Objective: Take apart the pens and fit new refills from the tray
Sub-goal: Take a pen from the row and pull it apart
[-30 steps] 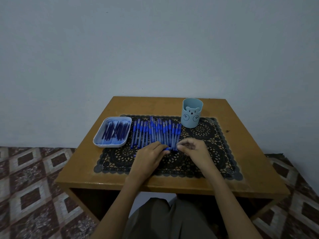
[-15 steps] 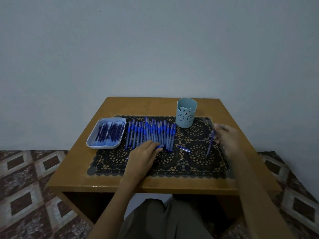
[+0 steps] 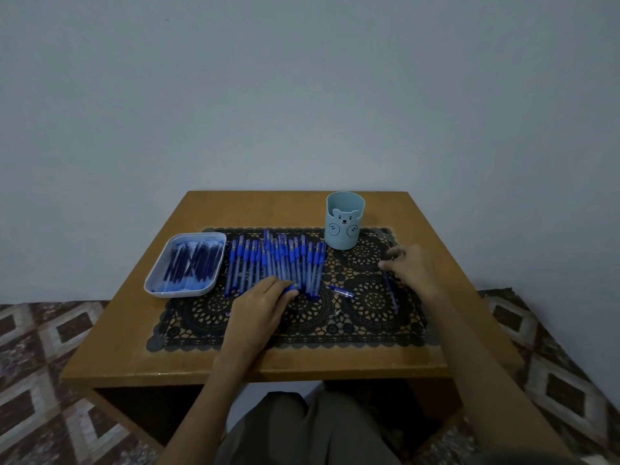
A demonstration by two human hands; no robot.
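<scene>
Several blue capped pens [image 3: 278, 263] lie side by side on the black lace mat [image 3: 302, 333]. To their left, a white tray [image 3: 157, 280] holds several dark blue refills [image 3: 194, 263]. My left hand [image 3: 261, 307] rests at the row's near edge, closed on a pen barrel [image 3: 290, 288] whose blue end shows at my fingertips. A loose blue cap [image 3: 342, 291] lies just to its right. My right hand [image 3: 411, 266] is over the mat's right side, its fingertips at the far end of a thin refill [image 3: 391, 293] that lies along the mat.
A light blue bear-faced pen cup [image 3: 345, 226] stands upright at the back of the mat, right of the pens. The small wooden table [image 3: 134, 350] stands against a plain wall, with patterned floor on both sides. My lap is below its front edge.
My hands were together on one pen. My right hand pulled a thin refill out, carried it to the right, and brought it down onto the mat. A cap now lies loose. My left hand stayed.
</scene>
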